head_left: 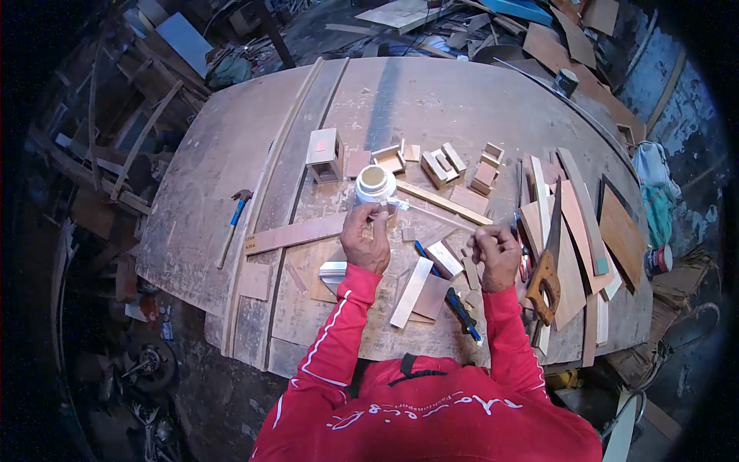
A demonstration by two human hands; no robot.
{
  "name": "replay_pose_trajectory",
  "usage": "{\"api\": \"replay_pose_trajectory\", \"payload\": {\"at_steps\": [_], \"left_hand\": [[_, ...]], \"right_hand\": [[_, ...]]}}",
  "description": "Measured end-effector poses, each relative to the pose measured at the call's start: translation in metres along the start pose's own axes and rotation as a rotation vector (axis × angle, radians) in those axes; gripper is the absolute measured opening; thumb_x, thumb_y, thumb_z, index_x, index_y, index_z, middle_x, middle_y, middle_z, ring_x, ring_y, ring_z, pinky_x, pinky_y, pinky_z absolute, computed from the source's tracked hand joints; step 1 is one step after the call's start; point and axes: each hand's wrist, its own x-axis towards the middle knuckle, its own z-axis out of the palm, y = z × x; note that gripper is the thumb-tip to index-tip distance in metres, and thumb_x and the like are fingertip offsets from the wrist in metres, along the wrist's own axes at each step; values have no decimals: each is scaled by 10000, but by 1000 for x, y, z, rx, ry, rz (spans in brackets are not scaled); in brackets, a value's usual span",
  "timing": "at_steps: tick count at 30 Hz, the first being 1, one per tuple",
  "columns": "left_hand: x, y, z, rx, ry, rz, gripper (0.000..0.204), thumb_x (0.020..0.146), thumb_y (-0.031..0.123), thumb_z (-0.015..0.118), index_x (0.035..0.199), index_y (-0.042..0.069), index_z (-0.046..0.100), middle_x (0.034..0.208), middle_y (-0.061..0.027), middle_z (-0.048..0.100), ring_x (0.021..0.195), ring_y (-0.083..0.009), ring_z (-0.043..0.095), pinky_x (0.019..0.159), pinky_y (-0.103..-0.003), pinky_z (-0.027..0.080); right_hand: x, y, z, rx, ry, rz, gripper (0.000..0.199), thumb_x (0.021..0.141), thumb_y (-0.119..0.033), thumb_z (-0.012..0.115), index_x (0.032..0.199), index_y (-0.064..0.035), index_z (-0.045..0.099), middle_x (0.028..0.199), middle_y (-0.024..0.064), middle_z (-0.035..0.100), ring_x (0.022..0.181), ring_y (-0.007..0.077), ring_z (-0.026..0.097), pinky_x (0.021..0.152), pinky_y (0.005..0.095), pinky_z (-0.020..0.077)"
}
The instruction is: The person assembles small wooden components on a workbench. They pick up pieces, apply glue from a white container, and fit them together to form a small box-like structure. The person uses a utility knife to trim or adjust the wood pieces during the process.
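Note:
A white round jar [375, 185] with a tan top stands in the middle of the workbench. My left hand [366, 245] is at its near side, fingers curled together; what they hold is hidden. My right hand [496, 254] pinches the near end of a thin light stick [440, 217]. The stick slants up and left, its white-coated tip beside the jar and close to my left fingertips. A long flat wooden strip [296, 235] lies left of my left hand. Beyond the stick lies a narrow wooden batten [443, 202].
Small wooden boxes [443, 165] and an upright wooden block frame [325, 154] stand beyond the jar. A hammer [235, 227] lies at left. A handsaw [545, 281] rests on boards at right. Near me are a utility knife [464, 314] and a pale wood piece [412, 292].

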Motion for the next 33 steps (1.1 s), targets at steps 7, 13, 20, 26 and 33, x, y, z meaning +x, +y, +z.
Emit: {"api": "replay_pose_trajectory", "payload": {"at_steps": [7,13,20,26,33], "left_hand": [[0,16,-7,152,1,269,187,757,-15,644,926,57,611,894,-94,641,876,-259,620,898,-377,438],[-1,27,-4,117,66,369,220,755,-32,632,939,79,586,883,-80,635,869,-259,620,981,-493,364],[-1,34,2,161,39,418,229,740,-37,640,932,74,585,881,-77,629,842,-252,606,984,-485,362],[0,40,6,149,28,433,211,729,-20,652,904,78,586,867,-73,622,835,-254,588,997,-490,343],[1,47,8,141,28,421,181,723,0,659,866,78,581,850,-73,623,855,-266,587,1021,-506,320]], "right_hand": [[-34,-28,7,-298,-142,-85,153,850,-52,589,976,10,651,788,53,629,713,120,606,665,233,476],[-43,-24,-3,-419,43,-300,145,850,-38,584,965,-1,665,734,85,576,665,146,545,591,266,419],[-50,-43,-4,-549,60,-491,150,804,5,617,948,-4,658,739,99,553,629,192,537,568,287,415],[-59,-46,-7,-549,44,-564,179,787,38,614,957,-9,648,768,113,567,664,220,564,595,298,445],[-59,-28,0,-424,133,-492,202,784,52,604,975,-7,638,807,115,562,697,201,567,610,289,448]]}}
